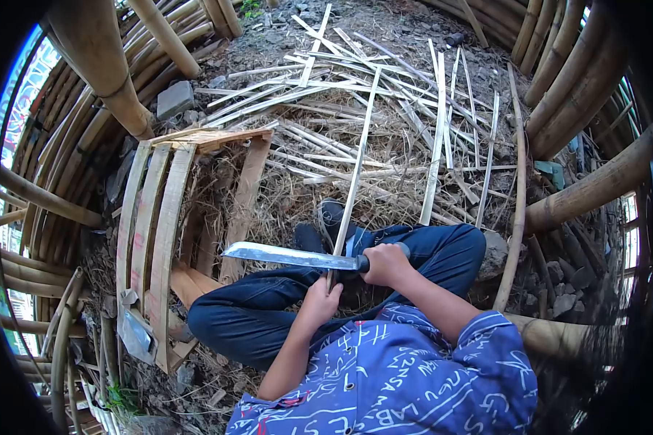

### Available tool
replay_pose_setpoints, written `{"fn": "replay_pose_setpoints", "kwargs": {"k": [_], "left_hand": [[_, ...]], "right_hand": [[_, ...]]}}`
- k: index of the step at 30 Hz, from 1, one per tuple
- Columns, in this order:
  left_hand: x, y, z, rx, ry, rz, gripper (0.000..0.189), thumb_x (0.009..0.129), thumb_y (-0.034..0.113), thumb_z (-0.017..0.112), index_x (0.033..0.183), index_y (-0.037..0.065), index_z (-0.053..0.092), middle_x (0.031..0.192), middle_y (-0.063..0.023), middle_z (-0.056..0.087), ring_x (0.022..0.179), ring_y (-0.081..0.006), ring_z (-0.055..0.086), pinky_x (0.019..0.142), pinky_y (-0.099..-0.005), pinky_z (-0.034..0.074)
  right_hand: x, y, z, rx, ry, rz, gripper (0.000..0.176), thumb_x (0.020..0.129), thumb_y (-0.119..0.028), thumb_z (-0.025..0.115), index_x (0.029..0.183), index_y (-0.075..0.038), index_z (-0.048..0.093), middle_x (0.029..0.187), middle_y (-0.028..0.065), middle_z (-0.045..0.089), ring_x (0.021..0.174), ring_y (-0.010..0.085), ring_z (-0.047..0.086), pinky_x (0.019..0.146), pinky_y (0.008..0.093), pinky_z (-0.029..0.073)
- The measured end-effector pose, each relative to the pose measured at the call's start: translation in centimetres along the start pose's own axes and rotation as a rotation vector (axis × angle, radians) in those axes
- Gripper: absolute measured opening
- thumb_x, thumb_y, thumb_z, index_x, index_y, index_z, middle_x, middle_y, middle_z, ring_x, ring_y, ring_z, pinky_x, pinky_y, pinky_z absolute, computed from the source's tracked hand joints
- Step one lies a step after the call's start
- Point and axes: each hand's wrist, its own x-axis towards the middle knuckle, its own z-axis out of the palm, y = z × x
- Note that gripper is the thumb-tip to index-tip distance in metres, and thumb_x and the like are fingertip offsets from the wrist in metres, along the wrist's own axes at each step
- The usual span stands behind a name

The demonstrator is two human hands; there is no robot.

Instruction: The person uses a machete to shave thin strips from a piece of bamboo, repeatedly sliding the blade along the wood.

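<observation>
My right hand (386,264) is wrapped round the dark handle of a machete (290,257), its broad blade pointing left across my lap. Pinched in my left hand (319,299) is the near end of a long bamboo strip (357,170), which stretches away from me over the ground. The blade lies across this strip just beyond my left fingers. Both hands are close together above my crossed legs, in dark blue trousers (247,319).
Pale bamboo strips (283,98) lie scattered over fibrous shavings ahead. To my left stands a slatted wooden crate (146,239), with a grey block (175,99) behind it. Thick bamboo poles (598,174) surround the spot, and stones (564,304) lie at the right.
</observation>
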Motion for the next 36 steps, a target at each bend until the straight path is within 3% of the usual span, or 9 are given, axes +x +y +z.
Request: {"fn": "replay_pose_setpoints", "kwargs": {"k": [3, 7, 10, 16, 19, 24, 29, 32, 36], "left_hand": [[-0.3, 1.1, -0.7, 0.014, -0.045, -0.063, 0.024, 0.089, 0.014, 0.061, 0.104, -0.003, 0.055, 0.081, -0.0118, 0.060, 0.070, -0.0181, 0.054, 0.069, -0.0346, 0.048], [-0.2, 0.4, -0.7, -0.087, -0.083, 0.001, 0.015, 0.088, 0.013, 0.062, 0.090, 0.001, 0.053, 0.071, -0.0028, 0.053, 0.064, -0.0111, 0.048, 0.058, -0.0292, 0.043], [-0.4, 1.1, -0.9, -0.163, -0.104, -0.025, 0.019, 0.086, 0.015, 0.064, 0.082, 0.004, 0.049, 0.066, -0.0040, 0.049, 0.060, -0.0123, 0.046, 0.057, -0.0311, 0.042], [-2.7, 2.3, -0.9, -0.246, -0.159, -0.117, 0.019, 0.086, 0.014, 0.065, 0.083, 0.004, 0.049, 0.066, -0.0027, 0.049, 0.062, -0.0112, 0.046, 0.056, -0.0293, 0.041], [-3.5, 1.9, -0.9, -0.202, -0.164, -0.029, 0.016, 0.088, 0.011, 0.063, 0.086, 0.005, 0.049, 0.068, 0.0016, 0.049, 0.063, -0.0058, 0.046, 0.053, -0.0243, 0.039], [-3.9, 1.0, -0.8, -0.173, -0.129, -0.032, 0.016, 0.088, 0.011, 0.063, 0.087, 0.004, 0.049, 0.070, 0.0005, 0.052, 0.065, -0.0070, 0.048, 0.056, -0.0253, 0.041], [-2.4, 1.4, -1.2, -0.148, -0.111, -0.060, 0.020, 0.086, 0.015, 0.066, 0.085, 0.004, 0.050, 0.066, -0.0033, 0.051, 0.061, -0.0105, 0.048, 0.054, -0.0290, 0.041], [-1.0, 0.6, -0.5, -0.256, -0.148, -0.054, 0.019, 0.085, 0.009, 0.066, 0.082, 0.006, 0.048, 0.068, -0.0002, 0.053, 0.058, -0.0060, 0.050, 0.049, -0.0232, 0.040], [-0.8, 1.3, -0.8, -0.212, -0.164, -0.072, 0.021, 0.083, 0.010, 0.069, 0.084, 0.006, 0.048, 0.068, 0.0006, 0.052, 0.059, -0.0068, 0.049, 0.050, -0.0249, 0.041]], "right_hand": [[0.2, -0.1, -0.2, 0.006, 0.029, -0.020, 0.021, 0.063, -0.028, 0.067, 0.071, -0.008, 0.066, 0.072, 0.0160, 0.067, 0.071, 0.0330, 0.067, 0.069, 0.0437, 0.054], [0.6, 0.1, -0.2, -0.005, 0.041, -0.021, 0.022, 0.063, -0.028, 0.068, 0.070, -0.008, 0.065, 0.072, 0.0157, 0.067, 0.071, 0.0330, 0.067, 0.068, 0.0440, 0.054], [1.3, 1.0, -0.2, 0.003, 0.068, 0.017, 0.024, 0.061, -0.031, 0.069, 0.072, -0.009, 0.065, 0.072, 0.0159, 0.066, 0.072, 0.0342, 0.066, 0.068, 0.0437, 0.053], [5.0, 6.4, -3.1, -0.048, 0.117, 0.268, 0.029, 0.066, -0.031, 0.069, 0.081, -0.005, 0.069, 0.082, 0.0180, 0.069, 0.081, 0.0335, 0.068, 0.076, 0.0426, 0.054], [6.8, 9.5, -4.0, -0.124, 0.140, 0.330, 0.031, 0.068, -0.030, 0.068, 0.082, -0.003, 0.069, 0.085, 0.0191, 0.068, 0.082, 0.0345, 0.068, 0.079, 0.0427, 0.054], [8.0, 10.9, -4.0, -0.062, 0.148, 0.373, 0.033, 0.068, -0.029, 0.068, 0.084, -0.001, 0.069, 0.086, 0.0224, 0.068, 0.085, 0.0353, 0.067, 0.080, 0.0430, 0.054], [4.1, 6.7, -3.7, 0.198, 0.002, 0.291, 0.036, 0.067, -0.034, 0.068, 0.087, -0.004, 0.071, 0.086, 0.0230, 0.068, 0.085, 0.0384, 0.066, 0.083, 0.0453, 0.053], [0.8, 2.9, -3.5, 0.164, -0.098, 0.158, 0.035, 0.066, -0.036, 0.067, 0.087, -0.009, 0.073, 0.086, 0.0206, 0.069, 0.086, 0.0366, 0.067, 0.082, 0.0445, 0.053], [-0.8, 1.5, -2.6, 0.126, -0.198, 0.106, 0.029, 0.066, -0.036, 0.067, 0.084, -0.014, 0.073, 0.081, 0.0165, 0.069, 0.081, 0.0340, 0.067, 0.077, 0.0442, 0.054]]}}
